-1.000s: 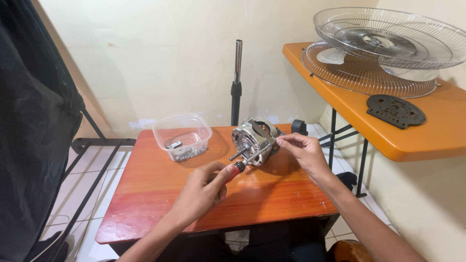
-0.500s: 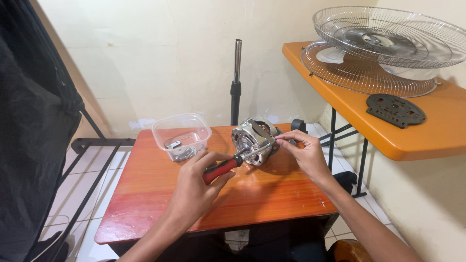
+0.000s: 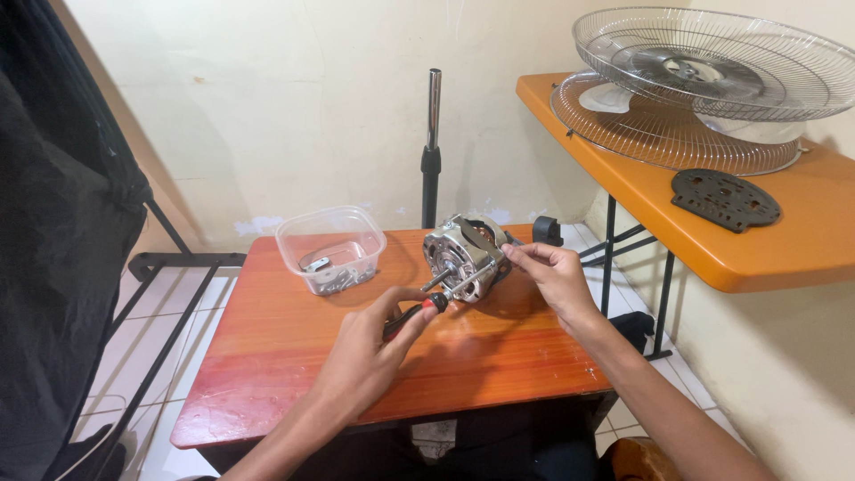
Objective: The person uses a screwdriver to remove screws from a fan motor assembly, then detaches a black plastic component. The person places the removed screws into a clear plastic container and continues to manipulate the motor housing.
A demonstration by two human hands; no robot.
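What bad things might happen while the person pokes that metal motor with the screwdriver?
The screwdriver tip might slip off the motor and jab the right hand, which steadies the motor close to the tip. The motor rests tilted on the wooden table under only a light finger grip, so it may roll or twist. A loosened screw might bounce to the floor, since the plastic tub sits off to the side.

The fan guards (image 3: 712,80) at the upper right run off the frame's edge. The left hand (image 3: 370,356) hides most of the screwdriver (image 3: 419,312). Bits in the plastic tub (image 3: 329,249) are too small to tell
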